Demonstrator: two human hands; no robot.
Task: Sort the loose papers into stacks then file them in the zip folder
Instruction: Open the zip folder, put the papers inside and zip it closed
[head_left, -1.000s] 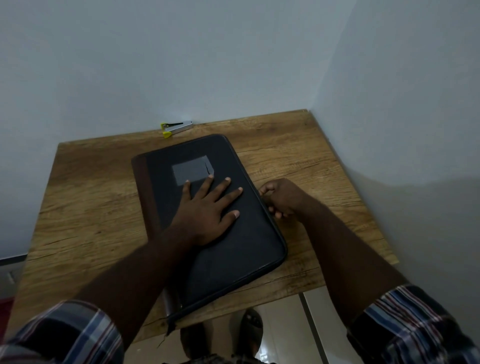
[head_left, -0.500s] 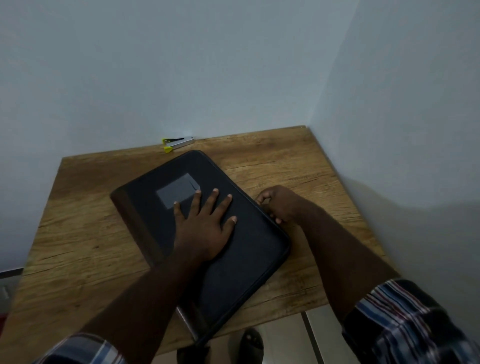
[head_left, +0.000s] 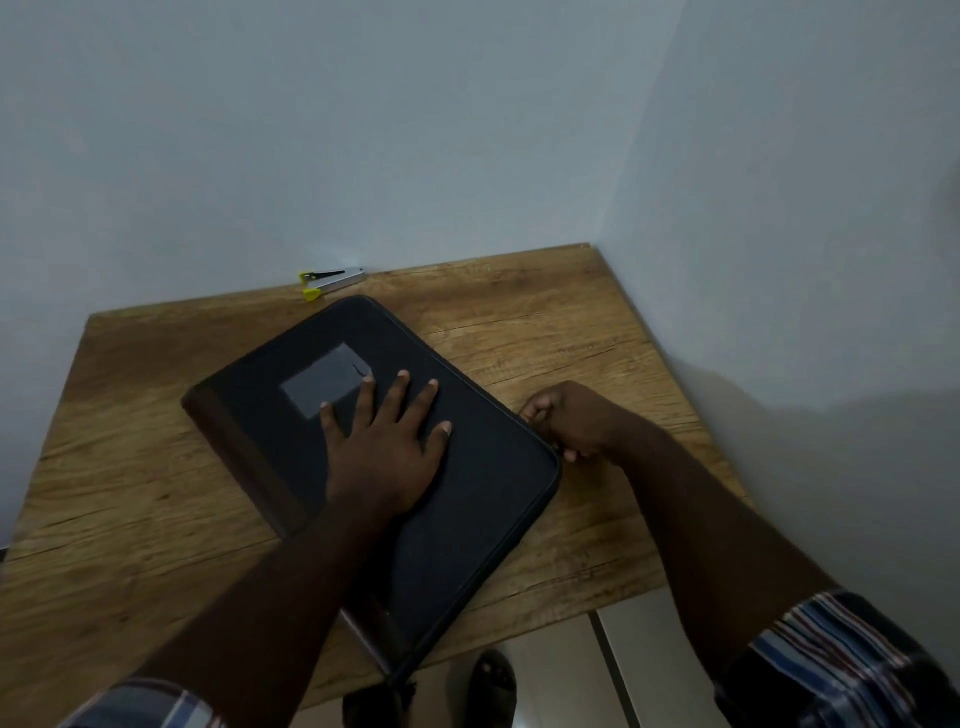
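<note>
Wooden counter (head_left: 545, 322), corner walls. Zip folder (head_left: 467, 493) now rotated clockwise since a second ago, pinned flat by left hand (head_left: 384, 441), fingers spread; right hand (head_left: 571, 421) at three o'clock edge, fingers curled, seemingly pinching the zip pull. Likely closing.

Black zip folder (head_left: 467, 493); yellow-silver stapler (head_left: 332, 282); plaid sleeves (head_left: 841, 660).
</note>
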